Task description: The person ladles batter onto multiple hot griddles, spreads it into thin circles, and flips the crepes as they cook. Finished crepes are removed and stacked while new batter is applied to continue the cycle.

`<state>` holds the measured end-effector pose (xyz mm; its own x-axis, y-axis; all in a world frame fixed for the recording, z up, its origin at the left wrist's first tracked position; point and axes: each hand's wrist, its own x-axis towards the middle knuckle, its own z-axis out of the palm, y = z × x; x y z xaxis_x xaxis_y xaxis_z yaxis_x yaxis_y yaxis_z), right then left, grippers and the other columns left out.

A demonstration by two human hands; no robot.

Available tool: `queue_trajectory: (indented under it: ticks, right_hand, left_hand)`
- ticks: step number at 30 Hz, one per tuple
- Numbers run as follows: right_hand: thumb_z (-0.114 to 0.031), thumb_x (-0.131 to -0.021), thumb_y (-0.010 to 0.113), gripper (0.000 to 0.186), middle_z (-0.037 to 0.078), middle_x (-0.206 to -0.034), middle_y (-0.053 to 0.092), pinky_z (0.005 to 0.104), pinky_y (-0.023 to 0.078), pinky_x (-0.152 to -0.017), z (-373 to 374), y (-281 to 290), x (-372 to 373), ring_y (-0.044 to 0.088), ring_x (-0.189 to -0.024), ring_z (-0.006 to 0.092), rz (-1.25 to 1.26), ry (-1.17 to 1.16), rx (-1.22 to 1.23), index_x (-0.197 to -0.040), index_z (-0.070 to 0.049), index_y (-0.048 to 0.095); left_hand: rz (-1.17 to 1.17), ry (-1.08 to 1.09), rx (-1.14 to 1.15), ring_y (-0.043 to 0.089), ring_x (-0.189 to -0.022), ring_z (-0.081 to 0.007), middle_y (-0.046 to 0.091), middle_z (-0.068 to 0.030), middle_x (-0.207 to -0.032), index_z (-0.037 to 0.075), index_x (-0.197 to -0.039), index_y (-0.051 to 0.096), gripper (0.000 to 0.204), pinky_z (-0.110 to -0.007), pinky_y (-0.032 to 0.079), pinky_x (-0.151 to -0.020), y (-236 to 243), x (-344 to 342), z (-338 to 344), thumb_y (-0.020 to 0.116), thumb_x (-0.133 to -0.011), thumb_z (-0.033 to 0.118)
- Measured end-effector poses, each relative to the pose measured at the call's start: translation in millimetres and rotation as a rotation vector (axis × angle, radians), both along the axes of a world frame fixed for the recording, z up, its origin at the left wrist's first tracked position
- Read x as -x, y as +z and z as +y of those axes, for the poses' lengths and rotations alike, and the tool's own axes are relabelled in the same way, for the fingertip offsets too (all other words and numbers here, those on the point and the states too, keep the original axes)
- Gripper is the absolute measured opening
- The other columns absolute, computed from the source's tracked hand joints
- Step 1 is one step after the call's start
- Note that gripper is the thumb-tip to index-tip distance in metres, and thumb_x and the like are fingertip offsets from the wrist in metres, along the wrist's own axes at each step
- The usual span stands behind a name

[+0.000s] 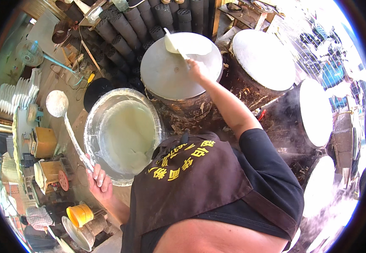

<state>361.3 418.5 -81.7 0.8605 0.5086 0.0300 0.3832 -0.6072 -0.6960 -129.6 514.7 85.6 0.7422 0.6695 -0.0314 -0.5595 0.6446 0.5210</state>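
My left hand point(100, 181) grips the long, batter-coated handle of a ladle point(57, 103), whose round bowl is raised left of a wide metal basin point(91, 139). Pale, thick batter point(128, 130) fills much of that basin. Reaching forward, my right hand point(197, 68) is closed around a flat pale scraper point(173, 43). It is over a round grey plate point(166, 71) on top of a drum-shaped stove point(183, 107). Beside the scraper a cream-coloured patch point(197, 44) shows on the plate's far part; I cannot tell whether it is batter.
More round-topped drums, one with a bright lid point(265, 59), curve along my right, with steam point(330, 219) rising. Black cylindrical briquettes point(136, 25) are stacked behind the plate. At left are a fan point(30, 53), wooden stools point(45, 142) and a yellow bucket point(80, 215).
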Motion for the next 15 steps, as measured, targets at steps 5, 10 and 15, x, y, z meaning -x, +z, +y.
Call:
queue_trajectory:
  ticks: [5, 10, 15]
  right_hand:
    - [-0.006, -0.080, 0.051, 0.046, 0.018, -0.104, 0.067, 0.0416, 0.053, -0.080, -21, 6, -25, 0.065, -0.095, 0.0348, 0.039, 0.192, -0.002, -0.122, -0.020, 0.061]
    - [-0.006, -0.078, 0.053, 0.048, 0.017, -0.103, 0.068, 0.0426, 0.052, -0.083, -27, -58, -105, 0.066, -0.093, 0.0342, -0.132, 0.075, -0.091, -0.123, -0.022, 0.061]
    - [-0.012, -0.080, 0.058, 0.042, 0.015, -0.100, 0.069, 0.0397, 0.053, -0.080, -33, -3, -40, 0.067, -0.091, 0.0295, -0.083, 0.392, -0.058, -0.120, -0.023, 0.062]
  left_hand:
    - [-0.013, -0.002, 0.042, 0.036, -0.055, -0.0084, 0.038, -0.0028, -0.076, 0.010, -0.148, 0.016, 0.053, -0.020, 0.035, -0.035, 0, -24, -22, 0.041, -0.102, 0.017]
    - [0.035, 0.053, 0.042, 0.037, -0.057, -0.0092, 0.039, -0.0033, -0.078, 0.011, -0.148, 0.014, 0.055, -0.020, 0.035, -0.036, 2, -44, -43, 0.042, -0.101, 0.017]
    - [0.036, 0.059, 0.055, 0.038, -0.057, -0.0095, 0.040, -0.0038, -0.078, 0.010, -0.148, 0.016, 0.054, -0.020, 0.035, -0.036, 2, -56, -55, 0.042, -0.101, 0.016]
